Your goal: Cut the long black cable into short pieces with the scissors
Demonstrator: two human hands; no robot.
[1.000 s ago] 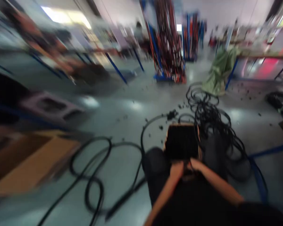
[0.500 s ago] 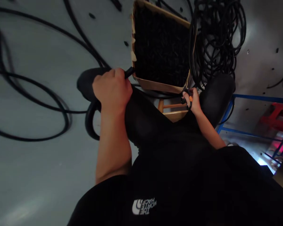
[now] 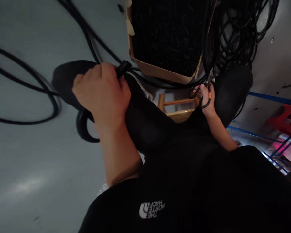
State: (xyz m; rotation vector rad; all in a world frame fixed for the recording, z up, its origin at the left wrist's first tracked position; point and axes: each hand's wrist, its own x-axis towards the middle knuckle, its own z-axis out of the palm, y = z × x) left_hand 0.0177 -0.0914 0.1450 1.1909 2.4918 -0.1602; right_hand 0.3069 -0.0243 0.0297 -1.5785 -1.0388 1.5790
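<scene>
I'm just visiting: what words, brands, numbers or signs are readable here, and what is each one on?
"THE NORTH": white logo on the black shirt; its remaining word is too blurred to read for sure.
Orange patch on the scissors: too small to tell if it bears lettering.
I can read no numbers or other signs.

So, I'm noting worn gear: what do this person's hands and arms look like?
The left hand and right hand are ungloved, with nothing visible on the wrists. The forearms are bare below short black sleeves; the black shirt has a white logo.
</scene>
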